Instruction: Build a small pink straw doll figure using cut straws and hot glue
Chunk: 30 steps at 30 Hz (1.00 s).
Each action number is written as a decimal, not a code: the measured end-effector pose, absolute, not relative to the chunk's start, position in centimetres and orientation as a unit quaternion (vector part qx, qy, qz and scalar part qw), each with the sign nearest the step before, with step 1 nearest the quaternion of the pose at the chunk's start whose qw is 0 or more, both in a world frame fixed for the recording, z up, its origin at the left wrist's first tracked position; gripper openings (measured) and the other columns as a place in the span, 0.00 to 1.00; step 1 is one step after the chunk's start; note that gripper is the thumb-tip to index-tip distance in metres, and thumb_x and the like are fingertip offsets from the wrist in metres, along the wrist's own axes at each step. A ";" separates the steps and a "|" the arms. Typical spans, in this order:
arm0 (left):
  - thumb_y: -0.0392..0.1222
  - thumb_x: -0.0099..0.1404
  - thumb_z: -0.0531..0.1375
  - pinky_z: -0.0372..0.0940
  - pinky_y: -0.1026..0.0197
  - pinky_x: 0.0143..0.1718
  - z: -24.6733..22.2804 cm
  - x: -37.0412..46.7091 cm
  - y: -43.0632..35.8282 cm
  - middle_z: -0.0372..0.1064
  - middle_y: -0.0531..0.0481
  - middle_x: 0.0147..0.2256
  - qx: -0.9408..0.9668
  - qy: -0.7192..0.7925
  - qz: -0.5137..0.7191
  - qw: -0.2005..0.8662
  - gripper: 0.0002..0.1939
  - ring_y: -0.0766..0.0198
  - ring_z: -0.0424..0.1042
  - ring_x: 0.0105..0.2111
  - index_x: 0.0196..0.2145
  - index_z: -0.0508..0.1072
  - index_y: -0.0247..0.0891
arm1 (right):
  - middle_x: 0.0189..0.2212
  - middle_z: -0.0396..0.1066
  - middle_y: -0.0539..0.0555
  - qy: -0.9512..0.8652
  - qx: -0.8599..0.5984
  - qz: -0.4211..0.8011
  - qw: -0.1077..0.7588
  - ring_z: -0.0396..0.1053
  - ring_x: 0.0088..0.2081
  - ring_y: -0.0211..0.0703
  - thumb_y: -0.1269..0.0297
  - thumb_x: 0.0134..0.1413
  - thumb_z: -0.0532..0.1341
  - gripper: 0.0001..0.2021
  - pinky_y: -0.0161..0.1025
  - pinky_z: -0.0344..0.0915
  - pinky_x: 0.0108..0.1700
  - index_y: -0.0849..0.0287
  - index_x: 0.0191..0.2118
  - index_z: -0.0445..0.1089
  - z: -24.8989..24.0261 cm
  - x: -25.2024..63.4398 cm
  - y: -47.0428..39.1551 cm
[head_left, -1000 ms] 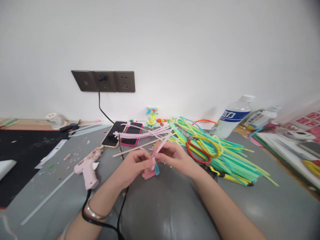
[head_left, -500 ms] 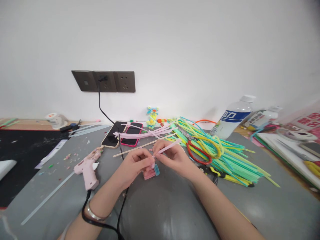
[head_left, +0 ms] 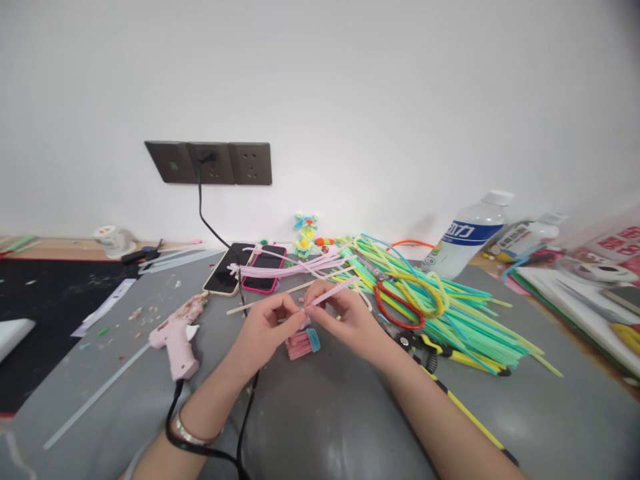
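The 2 hands are close together over the grey tabletop [head_left: 320, 413]. The left hand [head_left: 273, 325] is nearly closed, with its thumb and pointing finger pinching the low end of a light pink strip [head_left: 336, 291]. The right hand [head_left: 347, 323] is nearly closed too, and it pinches the same strip just beside the left fingertips. The loose end of the strip sticks out toward 2 o'clock.

A small pink and blue piece [head_left: 303, 344] is at 6 o'clock, just under the fingertips. It looks fuzzy. I cannot tell if the left hand grips it or if it is joined to the strip.

From the hands, a pink glue gun [head_left: 175, 340] lies at 9 o'clock. At 11 o'clock are 2 phones [head_left: 223, 272], with a bunch of pale pink fuzzy sticks [head_left: 280, 271] lying partly on top of the pink-edged phone. A tiny yellow and blue figure [head_left: 304, 241] stands at 12 o'clock by the wall.

A big messy pile of green and yellow fuzzy sticks [head_left: 480, 327] is at 3 o'clock, and scissors with red and yellow handles [head_left: 400, 308] lie on it. Pliers [head_left: 417, 343] are near the right forearm, at 4 o'clock. A bottle with a blue label [head_left: 467, 233] leans at 2 o'clock.
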<state>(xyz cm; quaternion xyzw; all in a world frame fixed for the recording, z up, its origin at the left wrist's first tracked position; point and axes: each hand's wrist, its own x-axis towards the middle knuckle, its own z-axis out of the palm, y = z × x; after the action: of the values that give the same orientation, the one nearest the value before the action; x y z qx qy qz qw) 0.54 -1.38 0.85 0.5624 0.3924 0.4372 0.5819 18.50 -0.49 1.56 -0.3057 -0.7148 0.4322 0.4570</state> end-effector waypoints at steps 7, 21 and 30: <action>0.43 0.58 0.67 0.58 0.68 0.25 1.3 0.5 -1.3 0.65 0.55 0.23 0.595 0.384 0.426 0.562 0.10 0.71 0.62 0.22 0.25 0.73 0.35 | 0.32 0.66 0.51 -0.650 -0.294 0.537 0.450 0.64 0.31 0.38 0.57 0.61 0.62 0.10 0.36 0.61 0.34 0.59 0.36 0.69 1.1 18.6 -0.3; 0.45 0.60 0.65 0.54 0.67 0.23 1.0 0.6 -1.5 0.62 0.57 0.21 0.583 0.376 0.443 0.568 0.14 0.72 0.58 0.21 0.23 0.69 0.35 | 0.30 0.67 0.51 -0.730 -0.312 0.420 0.440 0.64 0.32 0.39 0.63 0.63 0.58 0.07 0.36 0.59 0.36 0.59 0.35 0.68 1.7 18.6 -0.6; 0.47 0.58 0.66 0.57 0.68 0.21 0.9 0.8 -1.4 0.67 0.55 0.19 0.545 0.420 0.489 0.536 0.14 0.71 0.62 0.19 0.23 0.72 0.35 | 0.33 0.67 0.53 -0.786 -0.286 0.269 0.477 0.66 0.36 0.42 0.71 0.61 0.59 0.05 0.39 0.63 0.40 0.57 0.33 0.66 1.3 18.0 -0.7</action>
<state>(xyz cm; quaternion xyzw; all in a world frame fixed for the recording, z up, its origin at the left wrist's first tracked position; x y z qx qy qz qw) 0.81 -1.44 0.95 0.5452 0.4204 0.4891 0.5355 18.03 -0.68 1.32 -0.2859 -0.7865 0.2694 0.4765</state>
